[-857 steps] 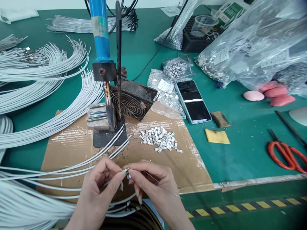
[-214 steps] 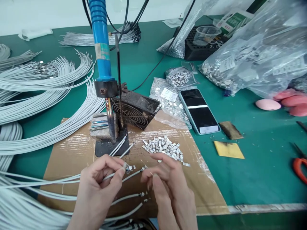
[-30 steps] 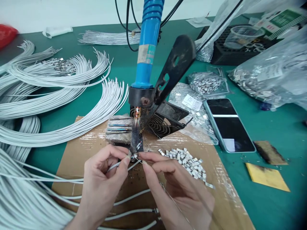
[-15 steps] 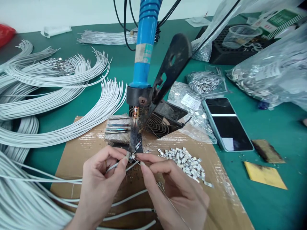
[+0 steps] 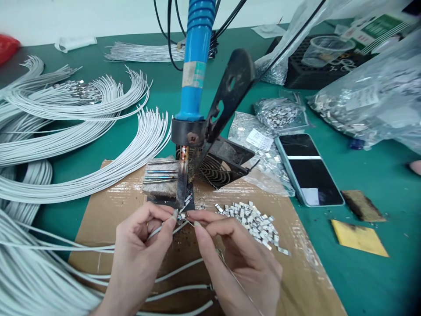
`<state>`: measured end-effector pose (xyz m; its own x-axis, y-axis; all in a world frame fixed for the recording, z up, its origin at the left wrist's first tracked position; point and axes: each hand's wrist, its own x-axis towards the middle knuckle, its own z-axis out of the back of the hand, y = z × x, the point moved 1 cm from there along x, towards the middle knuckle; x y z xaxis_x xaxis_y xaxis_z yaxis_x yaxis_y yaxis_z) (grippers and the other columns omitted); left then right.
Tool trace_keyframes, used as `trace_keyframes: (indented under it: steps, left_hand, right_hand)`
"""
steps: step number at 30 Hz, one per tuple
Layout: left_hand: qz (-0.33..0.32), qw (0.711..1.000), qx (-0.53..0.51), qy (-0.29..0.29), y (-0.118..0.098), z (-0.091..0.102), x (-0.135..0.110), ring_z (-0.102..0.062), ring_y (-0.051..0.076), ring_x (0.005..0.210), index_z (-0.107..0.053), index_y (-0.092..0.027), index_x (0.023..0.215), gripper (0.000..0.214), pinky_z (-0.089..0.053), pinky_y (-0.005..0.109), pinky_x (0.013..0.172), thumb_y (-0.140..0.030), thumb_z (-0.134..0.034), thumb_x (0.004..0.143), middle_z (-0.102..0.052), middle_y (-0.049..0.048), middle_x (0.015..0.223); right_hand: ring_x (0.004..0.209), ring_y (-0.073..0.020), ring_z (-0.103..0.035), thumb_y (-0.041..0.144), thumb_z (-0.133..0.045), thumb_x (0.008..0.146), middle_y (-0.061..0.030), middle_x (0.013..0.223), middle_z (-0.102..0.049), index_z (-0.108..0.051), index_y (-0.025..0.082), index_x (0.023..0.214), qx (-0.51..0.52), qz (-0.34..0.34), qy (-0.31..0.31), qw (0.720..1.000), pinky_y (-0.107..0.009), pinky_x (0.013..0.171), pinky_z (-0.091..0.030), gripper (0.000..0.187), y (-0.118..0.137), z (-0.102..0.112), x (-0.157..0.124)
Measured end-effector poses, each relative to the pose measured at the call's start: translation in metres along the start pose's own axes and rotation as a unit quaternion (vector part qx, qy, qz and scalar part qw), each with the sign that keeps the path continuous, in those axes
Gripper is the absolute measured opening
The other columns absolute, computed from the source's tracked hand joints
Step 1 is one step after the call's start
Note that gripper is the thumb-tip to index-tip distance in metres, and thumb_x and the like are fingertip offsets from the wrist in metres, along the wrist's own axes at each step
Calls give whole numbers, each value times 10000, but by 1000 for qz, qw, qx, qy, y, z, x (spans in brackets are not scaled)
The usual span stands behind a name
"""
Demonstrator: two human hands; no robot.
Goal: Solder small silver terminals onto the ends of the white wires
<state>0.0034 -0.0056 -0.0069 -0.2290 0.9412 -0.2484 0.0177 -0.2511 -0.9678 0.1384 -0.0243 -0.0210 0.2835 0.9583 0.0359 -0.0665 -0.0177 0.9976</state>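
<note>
My left hand (image 5: 140, 254) is closed in a pinch on a white cable (image 5: 154, 232), its end just under the soldering iron's tip. The blue-handled soldering iron (image 5: 193, 94) points down in a black stand (image 5: 226, 94). My right hand (image 5: 238, 259) pinches a thin solder wire (image 5: 237, 281), whose end reaches the same spot under the tip. A small metal terminal (image 5: 182, 216) shows between the fingertips; whether it is joined to the cable I cannot tell. Beside my right hand lies a pile of small metal terminals (image 5: 251, 223) on the cardboard (image 5: 305, 276).
Bundles of white cables (image 5: 82, 175) cover the left side. Behind the iron sits a black fan (image 5: 237, 153). To the right are bags of metal parts (image 5: 279, 114), a phone (image 5: 315, 175) and a yellow sponge (image 5: 360, 237). A fingertip (image 5: 415, 167) shows at the right edge.
The view has shifted slightly, so most things appear a little further left. Both hands keep their pinch at the iron's tip. More of the fingertip shows at the right edge.
</note>
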Motion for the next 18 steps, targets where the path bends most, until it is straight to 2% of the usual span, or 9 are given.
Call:
trace_keyframes:
  steps: [2, 5, 6, 8, 10, 12, 13, 15, 18]
  left_hand:
    - [16, 999, 19, 37, 5, 1, -5, -705, 129, 712, -733, -180, 718, 158, -543, 161, 642, -201, -765, 871, -775, 36, 865]
    - [28, 995, 75, 65, 16, 3, -21, -663, 122, 651, -730, -198, 750, 182, -503, 176, 584, -252, -710, 922, -773, 21, 832]
    - [5, 991, 107, 78, 21, 4, -26, -672, 129, 660, -735, -214, 757, 179, -507, 188, 596, -246, -698, 929, -774, 12, 827]
    - [-97, 971, 189, 111, 30, 9, -37, -715, 151, 755, -758, -255, 803, 165, -534, 220, 700, -181, -684, 930, -787, -4, 879]
    - [-240, 924, 277, 109, 38, 18, -42, -714, 171, 880, -767, -279, 922, 228, -525, 280, 894, -72, -671, 917, -774, -1, 986]
    - [-342, 862, 368, 66, 46, 31, -41, -669, 182, 887, -736, -250, 1087, 290, -508, 308, 896, -19, -670, 924, -707, 41, 1048]
    - [-376, 824, 421, 40, 50, 38, -38, -631, 177, 824, -718, -223, 1145, 288, -502, 304, 822, -33, -682, 931, -656, 55, 1043]
    - [-387, 769, 507, 26, 56, 51, -32, -601, 211, 834, -694, -192, 1142, 198, -481, 342, 793, -116, -685, 959, -578, 81, 1063]
    - [-385, 758, 524, 54, 60, 64, -27, -605, 284, 1030, -645, -187, 1081, 114, -470, 377, 893, -132, -621, 984, -542, 112, 1104]
  right_hand:
    - [896, -145, -776, 225, -715, 956, -6, 982, -818, -666, 243, 790, 7, -14, -24, 1000, -216, 811, -588, 173, -1, 5, 2]
    - [745, -117, -734, 319, -737, 967, 29, 807, -771, -702, 249, 858, 12, -30, -101, 994, -193, 730, -579, 134, -7, 26, 8]
    - [695, -112, -704, 377, -736, 971, 32, 747, -744, -721, 241, 841, 23, -31, -121, 992, -187, 690, -567, 189, -11, 36, 11]
    - [704, -139, -695, 541, -719, 945, -4, 740, -750, -778, 218, 799, 88, -36, -132, 987, -219, 685, -571, 360, -20, 56, 15]
    - [757, -188, -729, 679, -668, 912, -61, 803, -798, -836, 199, 838, 146, -74, -133, 978, -277, 723, -597, 514, -29, 76, 18]
    - [734, -203, -734, 726, -617, 912, -86, 801, -809, -860, 194, 854, 150, -96, -137, 974, -296, 702, -598, 587, -36, 91, 18]
    - [693, -197, -723, 729, -600, 919, -84, 759, -799, -862, 194, 831, 137, -96, -137, 976, -292, 676, -591, 602, -38, 96, 17]
    - [626, -178, -699, 697, -615, 931, -68, 695, -778, -859, 200, 779, 105, -92, -136, 981, -274, 641, -578, 574, -41, 103, 15]
    - [634, -153, -705, 528, -706, 952, -33, 711, -781, -853, 214, 811, -13, -59, -104, 993, -235, 650, -568, 374, -40, 103, 11]
